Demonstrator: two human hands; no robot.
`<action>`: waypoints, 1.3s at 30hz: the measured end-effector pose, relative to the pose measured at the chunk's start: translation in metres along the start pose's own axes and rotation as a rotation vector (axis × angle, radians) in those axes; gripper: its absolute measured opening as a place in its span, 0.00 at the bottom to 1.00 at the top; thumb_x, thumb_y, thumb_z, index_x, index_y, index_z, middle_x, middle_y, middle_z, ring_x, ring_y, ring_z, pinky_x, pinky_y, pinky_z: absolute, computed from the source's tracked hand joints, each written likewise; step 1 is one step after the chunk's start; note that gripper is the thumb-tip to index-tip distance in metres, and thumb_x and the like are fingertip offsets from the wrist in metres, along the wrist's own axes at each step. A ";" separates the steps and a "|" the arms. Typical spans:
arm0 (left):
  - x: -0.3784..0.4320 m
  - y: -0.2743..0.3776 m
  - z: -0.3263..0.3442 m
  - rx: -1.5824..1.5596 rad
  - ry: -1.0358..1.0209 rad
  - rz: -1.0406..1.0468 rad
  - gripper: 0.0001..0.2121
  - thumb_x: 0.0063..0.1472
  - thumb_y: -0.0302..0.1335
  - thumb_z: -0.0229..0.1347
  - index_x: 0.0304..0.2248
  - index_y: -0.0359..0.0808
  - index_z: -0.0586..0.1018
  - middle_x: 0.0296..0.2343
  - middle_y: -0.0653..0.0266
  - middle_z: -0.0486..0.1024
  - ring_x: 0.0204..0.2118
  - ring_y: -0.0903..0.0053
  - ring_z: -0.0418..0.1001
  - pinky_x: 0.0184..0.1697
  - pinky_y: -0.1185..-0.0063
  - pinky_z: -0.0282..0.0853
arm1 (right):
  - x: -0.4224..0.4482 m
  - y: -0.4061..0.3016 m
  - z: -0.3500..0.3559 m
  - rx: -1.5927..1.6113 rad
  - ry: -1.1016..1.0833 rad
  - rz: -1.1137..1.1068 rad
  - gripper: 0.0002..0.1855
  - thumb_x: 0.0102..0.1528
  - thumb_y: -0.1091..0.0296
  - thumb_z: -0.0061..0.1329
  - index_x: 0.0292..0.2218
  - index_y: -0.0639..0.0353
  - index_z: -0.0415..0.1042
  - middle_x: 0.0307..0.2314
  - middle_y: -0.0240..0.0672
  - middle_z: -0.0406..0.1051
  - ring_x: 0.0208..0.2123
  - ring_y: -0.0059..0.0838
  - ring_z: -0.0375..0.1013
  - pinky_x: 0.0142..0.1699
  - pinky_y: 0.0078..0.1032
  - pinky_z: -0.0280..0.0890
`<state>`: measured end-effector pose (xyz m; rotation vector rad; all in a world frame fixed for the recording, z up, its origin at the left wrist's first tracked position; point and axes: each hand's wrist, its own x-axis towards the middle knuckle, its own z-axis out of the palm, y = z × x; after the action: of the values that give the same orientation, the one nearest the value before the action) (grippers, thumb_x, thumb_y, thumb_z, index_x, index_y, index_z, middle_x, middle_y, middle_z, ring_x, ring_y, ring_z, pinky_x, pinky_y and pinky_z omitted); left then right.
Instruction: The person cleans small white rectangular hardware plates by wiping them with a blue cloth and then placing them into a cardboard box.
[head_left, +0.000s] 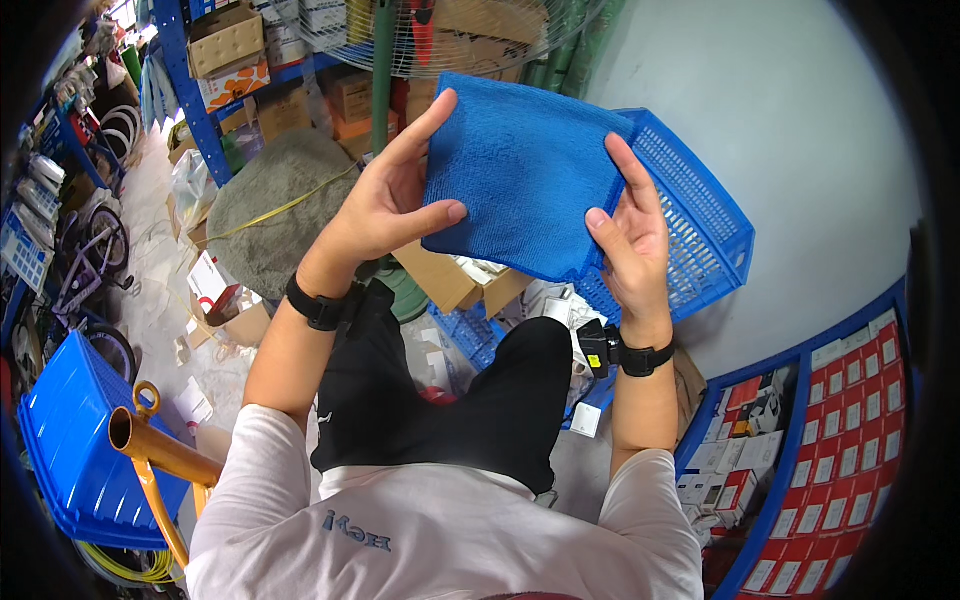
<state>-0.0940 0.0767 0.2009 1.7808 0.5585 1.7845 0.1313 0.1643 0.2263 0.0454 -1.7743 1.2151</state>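
Note:
A blue microfibre cloth (525, 176), folded into a rough square, is held up in front of me above my knees. My left hand (394, 184) grips its left side, with the thumb and a fingertip showing on the near face. On the right side my right hand (634, 217) pinches the edge between thumb and fingers. The cloth hides part of a blue plastic basket (694, 232) behind it. Each wrist wears a black strap; a small black device (596, 349) sits at the right one.
Below the cloth stands an open cardboard box (442, 277) of white items. A green fan stand (382, 75) rises beyond my left hand. At left are a blue bin (97, 450) and an orange metal frame (161, 442). Shelves of red boxes (832, 465) line the right.

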 end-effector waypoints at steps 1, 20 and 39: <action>-0.001 0.000 0.000 0.015 -0.008 0.001 0.39 0.48 0.14 0.55 0.57 0.30 0.47 0.55 0.55 0.51 0.57 0.72 0.49 0.59 0.76 0.43 | -0.001 0.000 0.001 0.000 0.007 0.004 0.31 0.51 0.79 0.44 0.55 0.69 0.49 0.54 0.44 0.51 0.56 0.32 0.50 0.59 0.28 0.45; -0.093 -0.062 0.064 -0.745 0.331 -0.491 0.28 0.58 0.42 0.50 0.53 0.35 0.58 0.49 0.57 0.60 0.52 0.70 0.59 0.54 0.71 0.55 | -0.066 0.029 0.047 -0.621 -0.471 0.066 0.44 0.47 0.78 0.49 0.58 0.63 0.36 0.56 0.51 0.43 0.55 0.45 0.54 0.57 0.32 0.52; -0.148 -0.043 0.068 -0.455 0.538 -1.002 0.22 0.54 0.23 0.53 0.49 0.30 0.62 0.43 0.56 0.68 0.45 0.69 0.68 0.48 0.70 0.65 | -0.277 0.040 -0.068 -0.306 0.518 0.844 0.16 0.55 0.74 0.45 0.46 0.63 0.65 0.40 0.34 0.68 0.41 0.18 0.66 0.44 0.16 0.61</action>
<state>-0.0273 0.0079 0.0623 0.4996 0.9395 1.4341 0.3084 0.1110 0.0053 -1.1900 -1.5041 1.3236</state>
